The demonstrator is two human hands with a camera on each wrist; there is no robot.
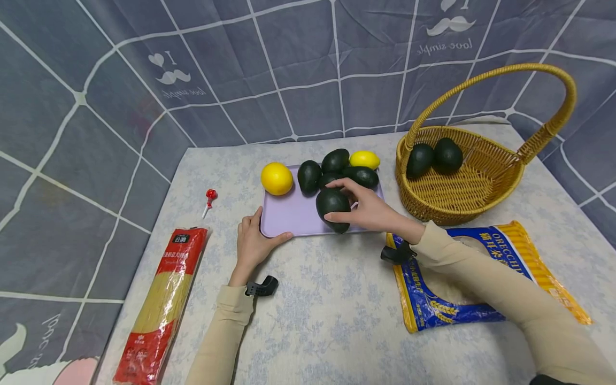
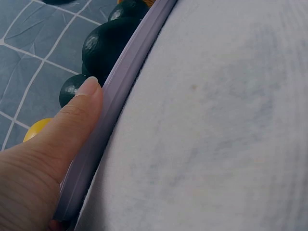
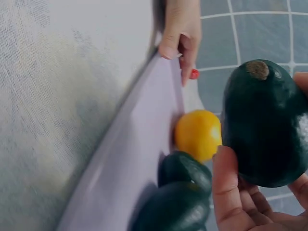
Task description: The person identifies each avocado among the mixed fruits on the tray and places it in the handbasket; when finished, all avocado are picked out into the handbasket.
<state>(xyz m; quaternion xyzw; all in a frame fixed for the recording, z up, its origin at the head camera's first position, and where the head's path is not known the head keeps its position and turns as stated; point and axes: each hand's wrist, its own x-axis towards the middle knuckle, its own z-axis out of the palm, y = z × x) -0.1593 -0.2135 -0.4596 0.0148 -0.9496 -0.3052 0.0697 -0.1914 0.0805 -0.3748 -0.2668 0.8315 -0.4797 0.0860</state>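
My right hand (image 1: 363, 206) grips a dark green avocado (image 1: 332, 204) between thumb and fingers, above the near right part of a lilac tray (image 1: 289, 219). The right wrist view shows this avocado (image 3: 267, 125) with its brown stem end. Another dark green shape shows just beneath it; whether it is a separate avocado is unclear. My left hand (image 1: 252, 240) holds the tray's near left corner, its thumb along the front rim. Several avocados (image 1: 309, 176) lie at the tray's back, beside a lemon (image 1: 364, 159). A round yellow-orange fruit (image 1: 276, 178) sits at the back left corner.
A wicker basket (image 1: 452, 211) with a tall handle stands right of the tray, holding two avocados (image 1: 447, 156). A blue and yellow pasta bag (image 1: 462, 289) lies under the right forearm. To the left are a red lollipop (image 1: 210, 197) and a spaghetti pack (image 1: 163, 305).
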